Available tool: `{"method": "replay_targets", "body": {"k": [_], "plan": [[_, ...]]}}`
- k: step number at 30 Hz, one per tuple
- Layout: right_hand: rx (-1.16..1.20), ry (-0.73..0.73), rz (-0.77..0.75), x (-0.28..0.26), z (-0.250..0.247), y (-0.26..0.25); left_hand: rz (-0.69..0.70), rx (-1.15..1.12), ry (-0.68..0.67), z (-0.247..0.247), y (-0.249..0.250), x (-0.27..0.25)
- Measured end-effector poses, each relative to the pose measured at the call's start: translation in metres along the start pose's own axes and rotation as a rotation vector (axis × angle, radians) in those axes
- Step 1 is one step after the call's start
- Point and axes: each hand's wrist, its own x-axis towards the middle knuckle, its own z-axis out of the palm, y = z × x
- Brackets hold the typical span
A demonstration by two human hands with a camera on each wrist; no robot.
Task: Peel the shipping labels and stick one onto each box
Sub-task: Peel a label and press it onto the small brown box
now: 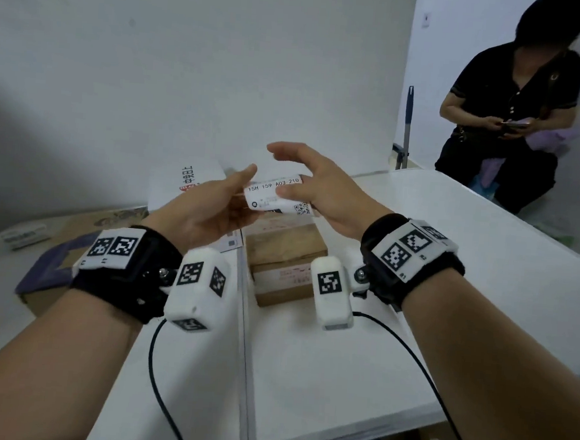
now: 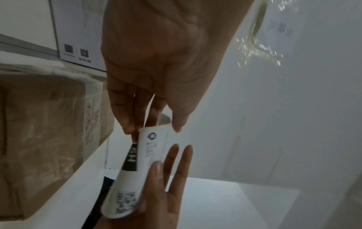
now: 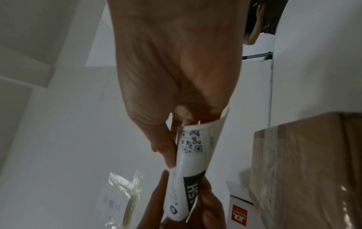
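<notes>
A curled white shipping label (image 1: 276, 198) with a QR code and printed numbers hangs in the air between both hands, above two taped brown cardboard boxes (image 1: 285, 247) on the white table (image 1: 413, 297). My left hand (image 1: 246, 189) pinches the label's left end, as the left wrist view shows at the label (image 2: 137, 162). My right hand (image 1: 290, 189) pinches the QR end between thumb and lower fingers, index finger stretched out above. In the right wrist view the label (image 3: 195, 155) bends between the hands, and a strip of backing shows at its lower edge.
A white box with red print (image 1: 188, 181) stands behind the brown ones. A flat brown and purple box (image 1: 56, 258) lies at the left. A clear plastic bag (image 3: 125, 201) lies on the table. A person in black (image 1: 509, 108) sits at the back right. Cables trail from my wrists.
</notes>
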Motion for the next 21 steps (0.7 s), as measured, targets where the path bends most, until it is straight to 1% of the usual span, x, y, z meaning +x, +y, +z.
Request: {"method": "replay_targets", "body": {"k": [2,4,5,7,10,15,18,21], "plan": [[-0.013,-0.065,0.019,0.003,0.009,0.002,0.047,-0.062,0.01,-0.008,-0.002,-0.004],[-0.043,-0.085,0.021,0.006,0.016,0.003,0.129,-0.059,0.05,-0.018,-0.004,-0.007],[-0.06,-0.071,0.023,0.007,0.02,0.004,0.167,-0.052,0.072,-0.022,-0.006,-0.008],[-0.079,0.002,0.04,0.012,0.027,0.006,0.221,-0.059,0.106,-0.031,-0.008,-0.01],[-0.098,0.127,0.076,0.02,0.035,0.01,0.259,-0.066,0.124,-0.042,-0.01,-0.014],[-0.073,0.227,0.038,0.028,0.042,0.012,0.232,-0.086,0.095,-0.056,-0.013,-0.021],[-0.066,0.217,0.017,0.031,0.043,0.012,0.21,-0.092,0.09,-0.064,-0.015,-0.024],[-0.101,0.212,0.002,0.033,0.045,0.013,0.17,-0.107,0.051,-0.068,-0.016,-0.026]]}}
